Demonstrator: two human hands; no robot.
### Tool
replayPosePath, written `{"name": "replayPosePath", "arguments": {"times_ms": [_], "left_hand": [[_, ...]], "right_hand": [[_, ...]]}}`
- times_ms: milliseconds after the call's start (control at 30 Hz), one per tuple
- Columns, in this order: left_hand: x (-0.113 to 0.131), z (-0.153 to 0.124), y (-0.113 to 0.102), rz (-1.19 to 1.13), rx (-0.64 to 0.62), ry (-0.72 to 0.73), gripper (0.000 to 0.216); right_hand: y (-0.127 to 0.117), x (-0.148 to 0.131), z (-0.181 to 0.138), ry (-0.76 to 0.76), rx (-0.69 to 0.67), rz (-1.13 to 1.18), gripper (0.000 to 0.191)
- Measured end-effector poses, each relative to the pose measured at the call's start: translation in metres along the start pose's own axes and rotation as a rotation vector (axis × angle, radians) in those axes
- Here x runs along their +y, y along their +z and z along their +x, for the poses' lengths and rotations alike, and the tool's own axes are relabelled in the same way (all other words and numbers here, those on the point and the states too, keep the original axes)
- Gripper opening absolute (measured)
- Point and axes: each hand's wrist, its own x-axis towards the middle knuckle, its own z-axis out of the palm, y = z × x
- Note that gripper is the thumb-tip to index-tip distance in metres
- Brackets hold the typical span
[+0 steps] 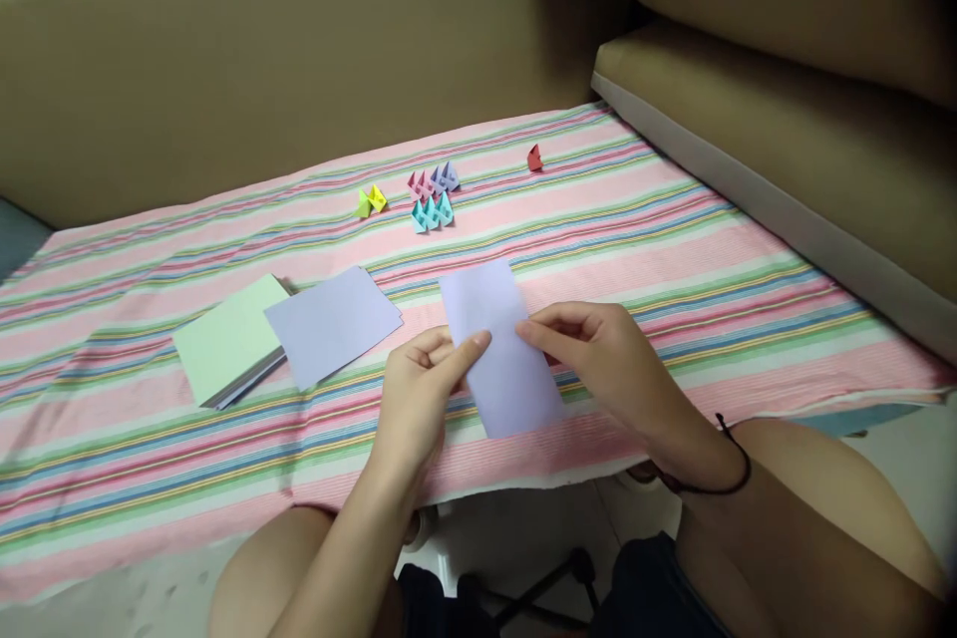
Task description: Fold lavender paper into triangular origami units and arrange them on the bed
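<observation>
A light purple sheet of paper (pixel 502 374), a narrow rectangle, is held up over the front edge of the cloth. My left hand (pixel 423 384) pinches its left side, thumb on the front face and fingers behind. On the opposite edge, my right hand (pixel 598 349) grips the paper between thumb and fingers; a dark cord circles that wrist. Left of my hands lie a few purple sheets (pixel 333 324), partly over a stack of paper with a pale green sheet (pixel 231 339) on top.
Small folded paper pieces stand farther back: yellow (pixel 372 200), pink (pixel 420 184), purple (pixel 446 177), teal (pixel 432 213) and, off to the right, red (pixel 534 158). A striped cloth (pixel 673 249) covers the surface. Brown cushions (pixel 770 90) rise at the right.
</observation>
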Motion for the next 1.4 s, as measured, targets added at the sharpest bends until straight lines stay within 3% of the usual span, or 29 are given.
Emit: {"name": "replayPosePath", "arguments": {"times_ms": [167,433,633,800,1400], "left_hand": [[0.005,0.007,-0.005,-0.055,0.026,-0.083,0.024],[0.005,0.01,-0.006,-0.061,0.065,-0.047,0.027],[0.004,0.009,-0.008,0.0,-0.072,-0.118,0.024],[0.003,0.009,-0.008,0.035,-0.1,-0.114,0.025],[0.009,0.009,-0.021,0.02,-0.077,0.195,0.022]], "right_hand": [[-0.006,0.006,0.007,-0.006,0.021,0.017,0.022],[-0.005,0.006,0.008,0.02,0.017,0.065,0.022],[-0.005,0.007,0.01,0.032,0.0,0.021,0.027],[-0.011,0.008,0.01,0.017,-0.095,-0.016,0.026],[-0.015,-0.003,0.005,0.072,-0.199,-0.055,0.023]]}}
